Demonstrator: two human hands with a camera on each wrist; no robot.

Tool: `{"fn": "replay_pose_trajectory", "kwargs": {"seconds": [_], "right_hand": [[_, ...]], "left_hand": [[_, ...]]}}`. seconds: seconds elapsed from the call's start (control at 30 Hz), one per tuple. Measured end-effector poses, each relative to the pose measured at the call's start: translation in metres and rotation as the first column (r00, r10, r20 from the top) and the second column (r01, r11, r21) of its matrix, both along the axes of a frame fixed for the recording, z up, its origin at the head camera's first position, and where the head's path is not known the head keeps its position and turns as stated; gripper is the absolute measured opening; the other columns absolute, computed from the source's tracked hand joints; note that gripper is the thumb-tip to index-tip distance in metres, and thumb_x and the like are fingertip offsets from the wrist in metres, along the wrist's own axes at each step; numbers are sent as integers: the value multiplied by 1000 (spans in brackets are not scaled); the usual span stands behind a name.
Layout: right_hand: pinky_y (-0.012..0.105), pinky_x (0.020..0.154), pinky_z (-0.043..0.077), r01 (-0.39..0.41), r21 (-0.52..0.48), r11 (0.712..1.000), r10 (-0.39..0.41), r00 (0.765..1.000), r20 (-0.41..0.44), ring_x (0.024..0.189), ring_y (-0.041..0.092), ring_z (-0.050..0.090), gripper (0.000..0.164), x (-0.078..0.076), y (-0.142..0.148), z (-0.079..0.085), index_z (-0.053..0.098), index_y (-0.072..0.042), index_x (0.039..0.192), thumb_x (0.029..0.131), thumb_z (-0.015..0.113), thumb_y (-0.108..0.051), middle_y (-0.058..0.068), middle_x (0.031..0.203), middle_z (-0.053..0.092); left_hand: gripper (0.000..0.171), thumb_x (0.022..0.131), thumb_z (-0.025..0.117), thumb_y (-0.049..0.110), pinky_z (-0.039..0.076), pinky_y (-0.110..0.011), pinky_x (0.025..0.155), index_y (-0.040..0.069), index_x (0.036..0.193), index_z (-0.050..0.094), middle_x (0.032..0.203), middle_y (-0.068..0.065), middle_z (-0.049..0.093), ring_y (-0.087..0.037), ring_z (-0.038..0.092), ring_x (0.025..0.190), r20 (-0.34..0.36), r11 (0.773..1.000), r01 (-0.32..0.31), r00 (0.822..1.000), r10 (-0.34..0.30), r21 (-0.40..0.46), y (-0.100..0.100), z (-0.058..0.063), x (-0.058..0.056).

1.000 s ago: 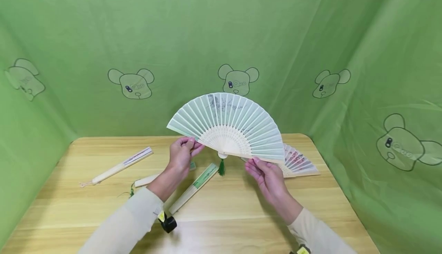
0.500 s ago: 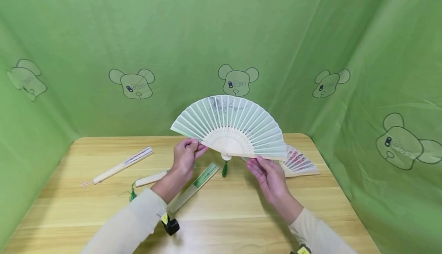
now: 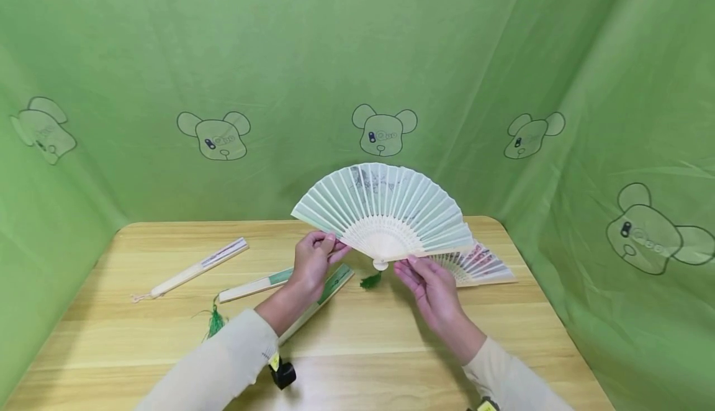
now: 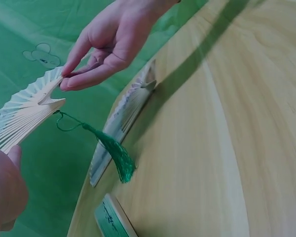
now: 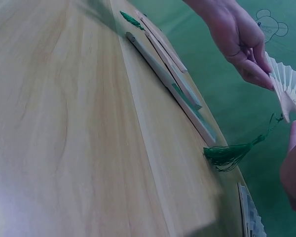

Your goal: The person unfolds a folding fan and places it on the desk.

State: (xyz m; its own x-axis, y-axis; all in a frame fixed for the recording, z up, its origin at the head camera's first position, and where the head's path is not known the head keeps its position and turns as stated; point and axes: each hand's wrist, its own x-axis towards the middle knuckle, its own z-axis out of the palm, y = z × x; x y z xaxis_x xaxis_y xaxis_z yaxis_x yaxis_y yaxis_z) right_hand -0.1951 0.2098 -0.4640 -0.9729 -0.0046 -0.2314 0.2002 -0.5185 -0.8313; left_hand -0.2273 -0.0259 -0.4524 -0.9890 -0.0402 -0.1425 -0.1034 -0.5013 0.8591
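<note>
A spread pale-green folding fan with a grey printed pattern and cream ribs is held up above the table's far part. My left hand pinches its left outer rib between thumb and fingers. On the right side, my right hand pinches the lower outer rib close to the pivot. From the pivot hangs a green tassel, clear in the left wrist view. A second spread fan, with red flowers, lies behind the right hand, partly covered by the green fan.
Three folded fans lie on the wooden table: a white one at left, a green-ended one with a tassel, and another green-ended fan partly behind the left arm. Green cloth with bear heads surrounds the table's back and sides.
The held fan has shifted right and slightly down, with my left hand following it. My right hand has stayed nearly in place, now nearer the pivot. The tassel has swung.
</note>
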Motion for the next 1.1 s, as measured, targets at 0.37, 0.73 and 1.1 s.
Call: {"fn": "replay_pose_trajectory", "kwargs": {"seconds": [0.37, 0.73, 1.1], "right_hand": [[33, 108, 60, 16, 70, 997, -17, 1000, 4, 105, 20, 77, 6, 4, 8, -8, 53, 2, 110, 107, 51, -3, 10, 103, 76], [32, 106, 60, -14, 123, 992, 18, 999, -28, 103, 20, 76, 10, 8, 15, -11, 50, 4, 113, 106, 54, -2, 10, 102, 74], [30, 104, 61, -28, 136, 990, 35, 998, -47, 100, 18, 77, 6, 13, 21, -10, 51, 2, 110, 105, 54, -1, 8, 99, 75]], "left_hand": [[20, 104, 58, 0, 67, -30, 94, -14, 116, 54, 104, -21, 73, -18, 77, 89, 34, 991, 96, 995, -93, -92, -10, -18, 10], [24, 100, 68, 6, 69, -29, 87, -12, 114, 64, 98, -18, 77, -15, 77, 80, 29, 964, 181, 983, -179, -197, -26, -23, 12], [31, 101, 67, 9, 69, -33, 88, -15, 119, 62, 90, -6, 77, -19, 78, 83, 33, 957, 203, 979, -201, -208, -33, -22, 11]]}}
